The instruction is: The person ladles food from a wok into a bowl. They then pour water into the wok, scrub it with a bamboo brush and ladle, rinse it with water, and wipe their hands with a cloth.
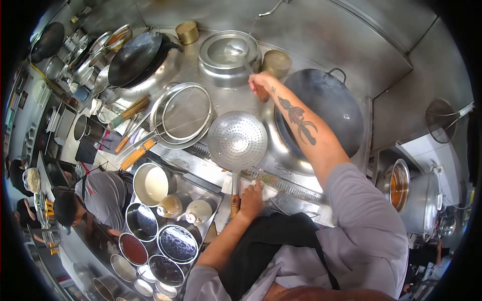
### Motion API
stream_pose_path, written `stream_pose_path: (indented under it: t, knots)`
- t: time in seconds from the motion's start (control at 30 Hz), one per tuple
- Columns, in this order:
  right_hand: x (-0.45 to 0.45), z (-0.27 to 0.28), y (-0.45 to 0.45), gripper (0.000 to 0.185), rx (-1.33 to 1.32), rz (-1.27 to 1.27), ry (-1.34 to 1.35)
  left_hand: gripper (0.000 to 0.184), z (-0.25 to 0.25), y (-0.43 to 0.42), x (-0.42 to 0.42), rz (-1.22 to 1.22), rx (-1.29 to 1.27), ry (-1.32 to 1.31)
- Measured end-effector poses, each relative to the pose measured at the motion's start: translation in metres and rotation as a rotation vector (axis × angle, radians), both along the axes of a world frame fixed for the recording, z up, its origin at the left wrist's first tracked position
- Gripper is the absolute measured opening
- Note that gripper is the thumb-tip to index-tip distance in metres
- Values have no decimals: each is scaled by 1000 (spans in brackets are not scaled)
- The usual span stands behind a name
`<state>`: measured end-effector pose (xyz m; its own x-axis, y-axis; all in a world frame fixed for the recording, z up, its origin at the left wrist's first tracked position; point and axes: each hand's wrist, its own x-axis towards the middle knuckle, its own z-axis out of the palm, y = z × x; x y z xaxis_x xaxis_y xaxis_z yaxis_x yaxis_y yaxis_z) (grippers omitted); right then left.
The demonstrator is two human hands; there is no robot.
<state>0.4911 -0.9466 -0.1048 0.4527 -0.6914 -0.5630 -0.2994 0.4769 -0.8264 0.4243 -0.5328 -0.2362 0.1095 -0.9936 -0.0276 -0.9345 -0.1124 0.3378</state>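
Observation:
My right hand [261, 84] is closed around the wooden handle of a ladle [246, 61]. The ladle's bowl is in the water of a round metal pot [204, 55] at the back of the stove. My left hand [251, 199] is closed on a white cloth [268, 191] at the stove's front edge; part of its grip is hidden. Just left of that hand is the wooden handle of a perforated skimmer [237, 140], whose wide bowl faces up. A large dark wok [326, 108] sits to the right, partly behind my right forearm.
A thin tap [271, 10] runs water into the pot. Wire strainers [187, 113], a bamboo brush [131, 109] and another wok [134, 59] stand left. Several sauce containers [176, 243] and two squeeze bottles [199, 211] fill the lower left. A co-worker [103, 193] bends beside them.

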Motion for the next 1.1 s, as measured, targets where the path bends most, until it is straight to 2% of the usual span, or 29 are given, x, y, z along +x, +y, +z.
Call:
stream_pose_path:
  t: [0.03, 0.07, 0.13, 0.17, 0.2, 0.27, 0.4, 0.43, 0.53, 0.57, 0.6, 0.63, 0.67, 0.73, 0.77, 0.83, 0.93, 0.97, 1.1]
  knots:
    - [1, 2, -5, 10, 286, 33, -193, 73, -3, 0, 1, -7, -10, 35]
    - [2, 4, -10, 10, 287, 38, -194, 75, -5, 0, 2, -14, -19, 69]
    - [3, 22, -14, 19, 790, -8, -644, 75, -2, 1, 3, -15, -18, 72]
    - [4, 26, -10, 19, 709, -71, -755, 76, 0, 0, 3, -19, -19, 76]
    - [4, 31, -12, 19, 707, -69, -757, 76, 1, 0, 3, -19, -21, 74]
    - [3, 43, -20, 12, 930, -89, -954, 79, 2, 0, 2, -20, 11, 71]
    - [-9, 66, -34, 11, 940, -192, -1084, 83, 10, -2, 4, -40, 48, 82]
    - [-13, 71, -42, 15, 782, -203, -1140, 88, 10, -2, 4, -45, 95, 100]
    - [-58, 73, -111, 13, 801, -108, -959, 93, 12, 1, 5, -45, 153, 135]
    - [-83, 73, -107, 8, 410, -46, -846, 93, 13, 1, 5, -36, 152, 153]
    - [-107, 78, -98, 12, 24, 15, -713, 93, 10, 2, 4, -43, 150, 157]
    - [-122, 95, -88, 3, -152, -22, -172, 89, 5, 2, 3, -25, 85, 107]
    - [-135, 111, -81, 8, -314, -56, 373, 85, 1, 3, 2, -6, 21, 58]
    - [-199, 78, -115, 8, -986, 481, 812, 86, 6, 3, 3, -6, 35, 60]
    - [-205, 88, -105, 8, -984, 474, 821, 87, 8, 2, 3, -7, 46, 57]
    - [-216, 123, -66, 11, -750, -29, 1047, 90, 7, 1, 5, -19, 60, 71]
    - [-239, 143, -49, 19, -896, 15, 1076, 93, 8, 0, 7, -31, 95, 78]
    - [-238, 150, -42, 21, -817, -8, 1036, 94, 10, 0, 6, -38, 114, 70]
    - [-220, 160, -26, 18, -896, -8, 881, 95, 13, 1, 6, -36, 98, 59]
